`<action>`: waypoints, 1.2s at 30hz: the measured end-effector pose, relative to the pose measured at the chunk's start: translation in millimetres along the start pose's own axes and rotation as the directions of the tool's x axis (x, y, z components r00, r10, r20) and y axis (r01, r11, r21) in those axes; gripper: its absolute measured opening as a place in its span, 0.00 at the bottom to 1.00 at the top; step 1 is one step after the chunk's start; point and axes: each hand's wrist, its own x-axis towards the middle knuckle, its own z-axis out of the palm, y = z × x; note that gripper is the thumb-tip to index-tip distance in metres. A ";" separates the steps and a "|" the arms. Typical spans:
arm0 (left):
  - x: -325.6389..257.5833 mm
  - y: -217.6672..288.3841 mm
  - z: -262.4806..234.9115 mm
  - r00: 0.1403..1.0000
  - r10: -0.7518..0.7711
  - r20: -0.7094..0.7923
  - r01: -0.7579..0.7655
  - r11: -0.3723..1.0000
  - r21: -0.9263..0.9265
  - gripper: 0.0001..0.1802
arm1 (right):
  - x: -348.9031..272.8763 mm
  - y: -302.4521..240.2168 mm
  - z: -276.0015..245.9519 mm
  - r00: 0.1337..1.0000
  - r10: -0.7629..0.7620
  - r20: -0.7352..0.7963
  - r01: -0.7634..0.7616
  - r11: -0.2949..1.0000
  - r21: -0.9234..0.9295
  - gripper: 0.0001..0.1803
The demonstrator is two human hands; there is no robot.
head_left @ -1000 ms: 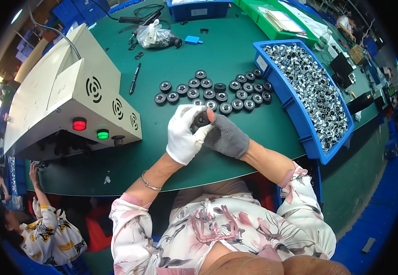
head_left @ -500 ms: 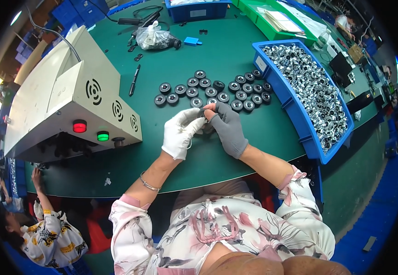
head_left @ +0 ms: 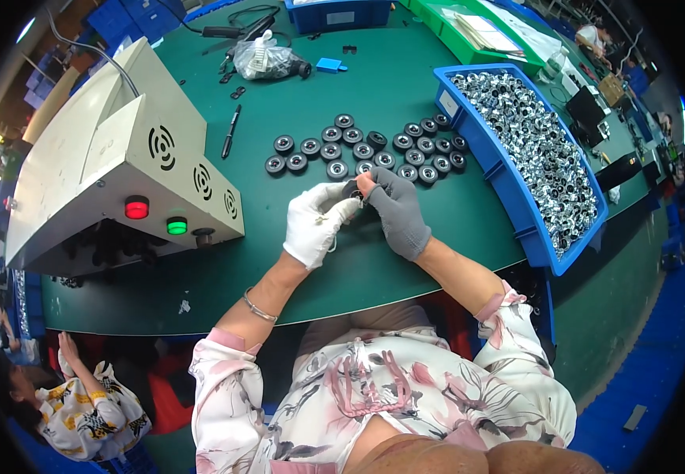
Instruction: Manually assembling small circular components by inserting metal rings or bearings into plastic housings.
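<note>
Between my fingertips, over the green table, is a small black wheel-like part, mostly covered by the fingers. My left hand, in a white glove, pinches it from the left. From the other side my right hand, in a grey glove with bare fingertips showing, grips the same part. Several black wheels with metal-looking centres lie in loose clusters just beyond my hands.
At right stands a blue bin heaped with shiny metal parts. A cream machine with red and green buttons occupies the left. Farther back are a black pen, a plastic bag and a green tray. A co-worker sits lower left.
My hands stay together on the black part but have shifted slightly, and it shows more between the fingers. The co-worker's hand has drawn back from the table edge.
</note>
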 end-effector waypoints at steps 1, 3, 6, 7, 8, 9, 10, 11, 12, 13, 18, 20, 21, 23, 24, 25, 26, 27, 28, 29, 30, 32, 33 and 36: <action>-0.9 -1.2 -1.2 1.000 0.001 0.000 -0.001 1.000 0.002 0.14 | 0.3 1.8 1.4 0.999 0.036 0.034 -0.038 0.997 0.060 0.15; -1.0 -5.0 -5.2 0.999 -0.026 -0.025 0.022 0.989 -0.146 0.15 | 1.3 0.6 1.4 0.995 0.066 0.068 -0.074 0.990 0.118 0.15; -1.8 -4.9 -5.6 0.992 -0.056 0.110 0.093 0.925 -0.368 0.15 | -3.5 -2.8 -4.9 0.992 0.059 0.114 -0.078 0.983 0.168 0.15; -3.1 -4.7 -2.3 0.988 -0.074 0.136 0.126 0.893 -0.433 0.14 | -5.5 -2.8 -5.2 0.992 0.041 0.119 -0.066 0.974 0.216 0.14; -3.5 -5.5 -2.2 0.983 -0.060 0.176 0.136 0.877 -0.461 0.14 | -9.2 -1.9 -7.0 0.994 0.028 0.110 -0.056 0.964 0.261 0.13; -3.8 -6.0 -4.0 0.982 -0.046 0.186 0.122 0.898 -0.423 0.15 | -10.2 -4.1 -9.3 0.993 0.019 0.118 -0.044 0.976 0.212 0.13; -4.0 -7.2 -6.9 0.979 -0.032 0.202 0.110 0.915 -0.387 0.16 | -13.9 -11.2 -11.3 0.994 0.020 0.106 -0.035 0.989 0.143 0.12; -6.9 -11.4 -12.2 0.980 -0.039 0.196 0.112 0.919 -0.377 0.18 | -20.3 -21.6 -10.2 0.995 0.025 0.099 -0.037 0.993 0.113 0.12; -8.4 -15.3 -14.1 0.977 -0.048 0.206 0.124 0.919 -0.373 0.20 | -31.4 -35.0 -15.5 0.996 0.039 0.076 -0.045 0.996 0.075 0.11; -10.3 -12.7 -10.8 0.977 0.001 0.212 0.076 0.933 -0.351 0.22 | -50.2 -50.9 -29.7 0.997 0.078 0.008 -0.078 0.995 0.063 0.11; -5.2 -9.2 -11.5 0.988 -0.057 0.143 0.097 0.950 -0.296 0.24 | -151.8 -85.4 -120.3 0.940 0.065 0.334 0.089 0.900 -0.428 0.10; 0.4 -14.6 -4.6 0.987 -0.094 0.128 0.130 0.941 -0.312 0.22 | -194.2 -76.2 -152.6 0.954 0.275 0.115 -0.116 0.698 -0.707 0.10; 2.5 -17.4 -1.6 0.984 -0.117 0.135 0.157 0.925 -0.345 0.21 | -216.3 -66.3 -170.6 0.966 0.257 -0.026 -0.172 0.564 -0.808 0.11; -0.7 -14.0 2.6 0.982 -0.118 0.148 0.167 0.907 -0.387 0.21 | -255.1 -62.0 -190.3 0.967 0.196 -0.164 -0.232 0.401 -0.886 0.11; -0.9 -14.1 2.9 0.983 -0.116 0.144 0.163 0.910 -0.380 0.20 | -264.6 -58.2 -196.4 0.948 0.129 -0.290 -0.316 0.279 -0.907 0.11; -0.6 -12.8 2.4 0.984 -0.110 0.138 0.154 0.915 -0.372 0.20 | -268.4 -56.7 -197.9 0.916 0.041 -0.400 -0.401 0.161 -0.902 0.11; -0.5 -14.8 2.9 0.986 -0.107 0.131 0.149 0.916 -0.372 0.20 | -265.4 -62.2 -189.8 0.918 0.039 -0.394 -0.395 0.162 -0.905 0.11; -3.5 -13.6 -1.1 0.986 -0.122 0.116 0.157 0.915 -0.371 0.20 | -251.7 -69.1 -175.1 0.927 0.067 -0.368 -0.366 0.363 -0.857 0.12; -2.8 -16.5 -2.7 0.985 -0.133 0.109 0.166 0.908 -0.385 0.19 | -236.6 -78.2 -160.1 0.935 0.093 -0.341 -0.336 0.534 -0.776 0.12; -2.5 -16.9 -2.8 0.984 -0.136 0.116 0.171 0.906 -0.387 0.19 | -219.6 -84.7 -146.1 0.972 0.047 -0.229 -0.207 0.625 -0.753 0.12; -3.3 -17.7 -0.6 0.982 -0.136 0.129 0.177 0.900 -0.399 0.19 | -202.5 -86.7 -133.6 0.988 -0.048 -0.149 -0.080 0.662 -0.745 0.11; -5.4 -12.6 -1.5 0.981 -0.151 0.121 0.188 0.887 -0.422 0.19 | -150.3 -84.9 -109.1 0.988 -0.144 -0.050 0.062 0.678 -0.732 0.11; -5.7 -14.7 -4.1 0.981 -0.138 0.137 0.186 0.877 -0.444 0.18 | -119.5 -77.1 -98.3 0.976 -0.217 -0.030 0.129 0.682 -0.720 0.11; -4.7 -10.0 -4.5 0.980 -0.137 0.142 0.190 0.855 -0.482 0.17 | -13.2 -40.3 -83.3 0.921 -0.389 0.001 0.271 0.639 -0.720 0.13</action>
